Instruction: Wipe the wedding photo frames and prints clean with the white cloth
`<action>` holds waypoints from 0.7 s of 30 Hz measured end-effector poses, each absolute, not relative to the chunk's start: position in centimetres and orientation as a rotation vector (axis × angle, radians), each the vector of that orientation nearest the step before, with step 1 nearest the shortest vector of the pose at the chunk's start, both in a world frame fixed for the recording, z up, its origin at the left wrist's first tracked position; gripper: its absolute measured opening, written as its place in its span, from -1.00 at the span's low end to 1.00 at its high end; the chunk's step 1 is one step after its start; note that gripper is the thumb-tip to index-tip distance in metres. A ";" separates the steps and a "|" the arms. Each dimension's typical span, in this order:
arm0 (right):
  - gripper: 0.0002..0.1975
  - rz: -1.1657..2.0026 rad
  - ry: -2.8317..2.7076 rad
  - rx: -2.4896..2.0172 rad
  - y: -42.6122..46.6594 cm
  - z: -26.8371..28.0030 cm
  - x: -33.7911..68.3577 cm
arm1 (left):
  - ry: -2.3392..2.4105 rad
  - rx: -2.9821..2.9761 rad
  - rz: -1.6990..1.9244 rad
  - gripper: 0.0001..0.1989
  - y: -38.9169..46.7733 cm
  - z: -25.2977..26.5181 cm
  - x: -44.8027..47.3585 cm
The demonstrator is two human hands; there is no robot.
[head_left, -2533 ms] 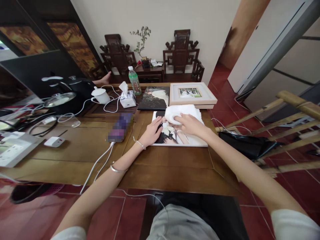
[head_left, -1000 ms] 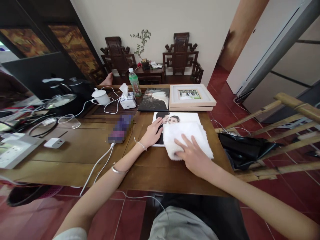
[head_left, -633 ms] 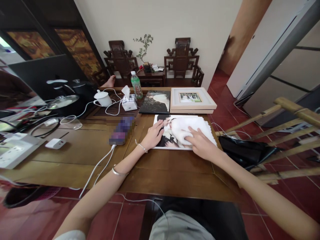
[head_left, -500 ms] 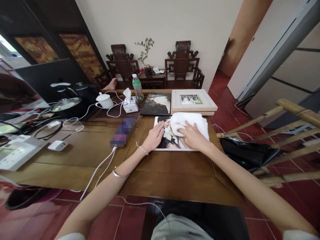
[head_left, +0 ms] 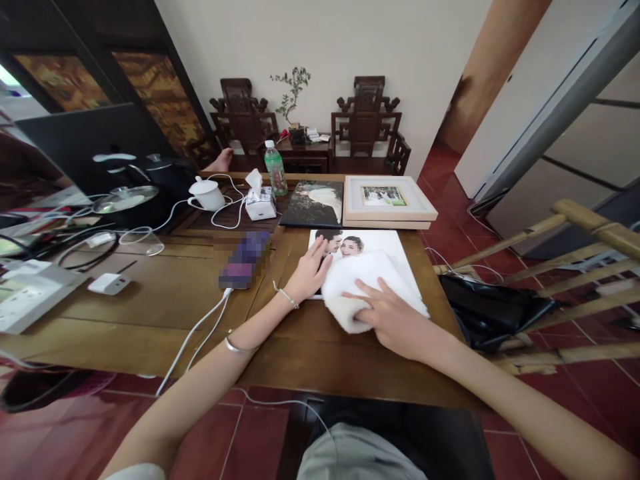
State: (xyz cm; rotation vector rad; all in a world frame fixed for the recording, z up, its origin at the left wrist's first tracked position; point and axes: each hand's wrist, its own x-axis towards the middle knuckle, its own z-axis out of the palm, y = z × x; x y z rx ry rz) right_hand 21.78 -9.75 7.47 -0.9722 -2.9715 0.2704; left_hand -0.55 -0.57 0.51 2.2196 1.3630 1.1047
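A flat photo panel showing a couple lies on the wooden table in front of me. My left hand rests flat on its left side, fingers stretched out. Over the panel's lower part is a thick white cloth, its near corner hanging past the panel's front edge. My right hand grips the cloth from above, with some fingers spread on top and others tucked into a fold. The cloth hides most of the picture's lower half.
Behind the panel lie a dark photo panel and stacked light-wood frames. A tissue box, bottle, lidded cup and cabled phone stand to the left. Farther left are a power strip and a pot.
My right hand has drawn the white cloth toward me, from the panel's upper part to its near edge, uncovering the pictured heads. My left hand stays in about the same place on the panel.
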 end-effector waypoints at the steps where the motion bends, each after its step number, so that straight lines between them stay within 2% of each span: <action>1: -0.39 0.275 -2.941 -1.038 -9.7 7.6 22.7 | 1.372 2.259 1.062 -0.47 -0.6 0.5 -0.4; 8: -0.53 0.081 -2.659 -1.456 -4.1 7.8 24.8 | 1.325 2.402 0.910 -0.57 -0.6 0.8 -0.3; 12: -0.70 0.216 -2.530 -1.393 0.0 8.6 21.6 | 1.322 2.413 0.880 -0.57 -0.5 0.9 -0.6; 15: -0.65 0.315 -2.532 -1.253 2.2 8.9 18.2 | 1.285 2.430 0.887 -0.59 -0.4 1.2 -0.9; 21: -0.58 0.280 -2.591 -1.230 3.2 8.8 15.3 | 1.215 2.434 0.893 -0.64 -0.4 1.8 -1.4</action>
